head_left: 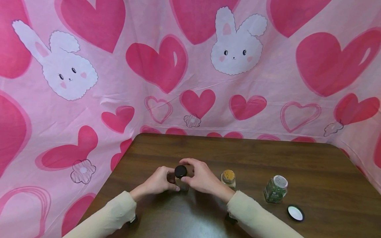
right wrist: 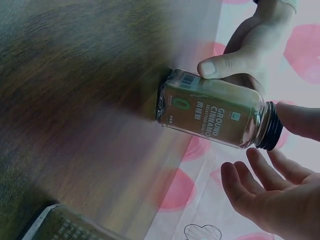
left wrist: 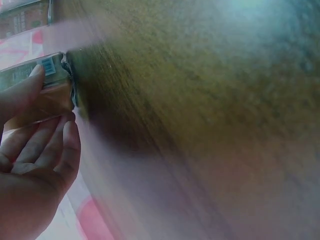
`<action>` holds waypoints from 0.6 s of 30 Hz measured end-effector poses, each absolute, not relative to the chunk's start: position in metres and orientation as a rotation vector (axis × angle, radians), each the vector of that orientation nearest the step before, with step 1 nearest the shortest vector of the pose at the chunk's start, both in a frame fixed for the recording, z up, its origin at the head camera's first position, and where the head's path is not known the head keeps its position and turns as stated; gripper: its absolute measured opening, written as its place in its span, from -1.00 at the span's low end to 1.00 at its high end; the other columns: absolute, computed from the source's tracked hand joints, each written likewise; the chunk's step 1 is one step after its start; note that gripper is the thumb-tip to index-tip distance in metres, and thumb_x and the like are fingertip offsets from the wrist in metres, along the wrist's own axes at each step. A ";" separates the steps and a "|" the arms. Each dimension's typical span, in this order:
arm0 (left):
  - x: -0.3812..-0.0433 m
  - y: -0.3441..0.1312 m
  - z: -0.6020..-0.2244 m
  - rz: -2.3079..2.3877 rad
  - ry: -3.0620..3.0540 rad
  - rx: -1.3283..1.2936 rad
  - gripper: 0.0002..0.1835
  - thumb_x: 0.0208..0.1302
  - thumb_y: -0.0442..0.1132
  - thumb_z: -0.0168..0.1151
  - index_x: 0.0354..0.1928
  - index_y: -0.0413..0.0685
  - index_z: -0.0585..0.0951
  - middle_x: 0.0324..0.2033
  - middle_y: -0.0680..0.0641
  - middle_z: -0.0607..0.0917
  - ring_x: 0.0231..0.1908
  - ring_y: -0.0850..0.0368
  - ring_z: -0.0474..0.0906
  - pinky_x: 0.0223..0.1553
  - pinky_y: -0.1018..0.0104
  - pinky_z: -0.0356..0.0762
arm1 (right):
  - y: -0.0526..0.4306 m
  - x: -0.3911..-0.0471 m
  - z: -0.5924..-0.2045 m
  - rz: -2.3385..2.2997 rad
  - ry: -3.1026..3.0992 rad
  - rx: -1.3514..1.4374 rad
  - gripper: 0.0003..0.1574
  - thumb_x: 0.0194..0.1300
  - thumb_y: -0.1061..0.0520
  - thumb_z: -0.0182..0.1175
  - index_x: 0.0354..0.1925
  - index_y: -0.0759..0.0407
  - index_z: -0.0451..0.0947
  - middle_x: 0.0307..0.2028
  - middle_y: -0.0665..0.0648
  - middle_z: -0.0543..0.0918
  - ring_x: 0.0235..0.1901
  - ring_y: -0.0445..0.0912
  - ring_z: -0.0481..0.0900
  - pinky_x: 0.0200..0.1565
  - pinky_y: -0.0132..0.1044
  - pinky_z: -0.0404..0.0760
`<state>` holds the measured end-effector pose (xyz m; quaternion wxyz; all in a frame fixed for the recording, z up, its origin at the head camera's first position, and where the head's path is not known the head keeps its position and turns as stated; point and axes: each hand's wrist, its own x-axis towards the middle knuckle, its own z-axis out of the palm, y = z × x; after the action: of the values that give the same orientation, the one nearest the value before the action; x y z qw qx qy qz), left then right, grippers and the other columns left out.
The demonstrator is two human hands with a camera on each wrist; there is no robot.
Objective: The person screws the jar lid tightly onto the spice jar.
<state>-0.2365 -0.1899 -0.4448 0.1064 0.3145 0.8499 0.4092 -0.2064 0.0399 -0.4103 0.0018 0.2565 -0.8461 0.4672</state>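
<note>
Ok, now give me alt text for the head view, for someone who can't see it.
A person's left hand holds a black-capped jar at a brown table, with the right hand at its cap. To the right stand a jar of yellow powder and a jar of green herbs, with a loose lid nearby. Pink heart-patterned cloth hangs behind.

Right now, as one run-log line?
left hand: holds cinnamon jar | right hand: at black cap, cap on | green jar: shaker top exposed | loose lid: on table
</note>
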 end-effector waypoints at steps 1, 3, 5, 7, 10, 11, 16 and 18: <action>-0.238 -0.191 -0.446 1.196 2.512 0.930 -0.68 0.06 -0.36 0.68 -0.13 -0.07 0.77 -0.47 0.10 0.68 -0.44 0.22 0.55 -0.33 0.34 0.53 | 0.040 -0.206 -0.410 1.481 -2.662 0.808 -0.40 0.27 0.31 0.46 0.26 0.21 0.60 0.18 0.17 0.67 0.16 0.11 0.62 0.15 0.10 0.60; -0.239 -0.192 -0.447 1.185 2.519 0.946 -0.68 0.06 -0.31 0.69 -0.15 -0.04 0.77 -0.49 0.13 0.67 -0.45 0.23 0.56 -0.35 0.33 0.53 | 0.041 -0.207 -0.409 1.498 -2.663 0.818 -0.39 0.28 0.34 0.44 0.29 0.20 0.59 0.20 0.19 0.67 0.16 0.11 0.62 0.16 0.12 0.60; -0.240 -0.193 -0.447 1.175 2.521 0.946 -0.67 0.05 -0.25 0.71 -0.14 0.00 0.78 -0.48 0.15 0.69 -0.44 0.22 0.59 -0.33 0.32 0.55 | 0.041 -0.207 -0.409 1.503 -2.666 0.826 -0.38 0.29 0.35 0.43 0.30 0.18 0.59 0.21 0.19 0.67 0.16 0.12 0.63 0.17 0.13 0.60; -0.240 -0.193 -0.446 1.169 2.519 0.957 -0.65 0.04 -0.23 0.72 -0.12 0.01 0.78 -0.45 0.16 0.71 -0.42 0.22 0.62 -0.31 0.31 0.57 | 0.041 -0.206 -0.408 1.502 -2.673 0.832 -0.38 0.29 0.35 0.43 0.30 0.18 0.59 0.21 0.18 0.67 0.15 0.13 0.63 0.16 0.15 0.60; -0.240 -0.193 -0.444 1.162 2.511 0.959 -0.60 0.04 -0.22 0.72 -0.06 0.00 0.77 -0.37 0.16 0.74 -0.36 0.22 0.64 -0.23 0.28 0.60 | 0.041 -0.206 -0.408 1.494 -2.696 0.819 -0.37 0.31 0.33 0.42 0.31 0.14 0.59 0.22 0.14 0.67 0.14 0.14 0.64 0.16 0.12 0.60; -0.240 -0.193 -0.444 1.158 2.510 0.959 -0.58 0.04 -0.22 0.72 -0.04 0.00 0.77 -0.33 0.16 0.76 -0.34 0.21 0.65 -0.20 0.28 0.61 | 0.041 -0.207 -0.407 1.491 -2.702 0.815 -0.38 0.31 0.33 0.42 0.32 0.14 0.59 0.22 0.14 0.67 0.13 0.14 0.64 0.16 0.12 0.60; -0.242 -0.192 -0.446 1.161 2.504 0.954 -0.56 0.05 -0.21 0.72 0.00 -0.01 0.78 -0.23 0.16 0.79 -0.26 0.20 0.65 -0.09 0.25 0.60 | 0.040 -0.207 -0.406 1.468 -2.720 0.819 -0.38 0.31 0.32 0.42 0.31 0.12 0.59 0.21 0.13 0.67 0.11 0.12 0.65 0.14 0.08 0.61; -0.242 -0.191 -0.447 1.160 2.506 0.958 -0.57 0.04 -0.21 0.72 -0.01 0.00 0.78 -0.23 0.17 0.79 -0.25 0.21 0.64 -0.09 0.24 0.59 | 0.040 -0.207 -0.405 1.460 -2.723 0.825 -0.38 0.31 0.33 0.43 0.31 0.11 0.60 0.21 0.13 0.67 0.10 0.11 0.65 0.12 0.07 0.62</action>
<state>-0.2421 -0.1915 -0.4469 0.1089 0.3256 0.8523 0.3945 -0.2075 0.0400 -0.4052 -0.0284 0.2580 -0.8512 0.4563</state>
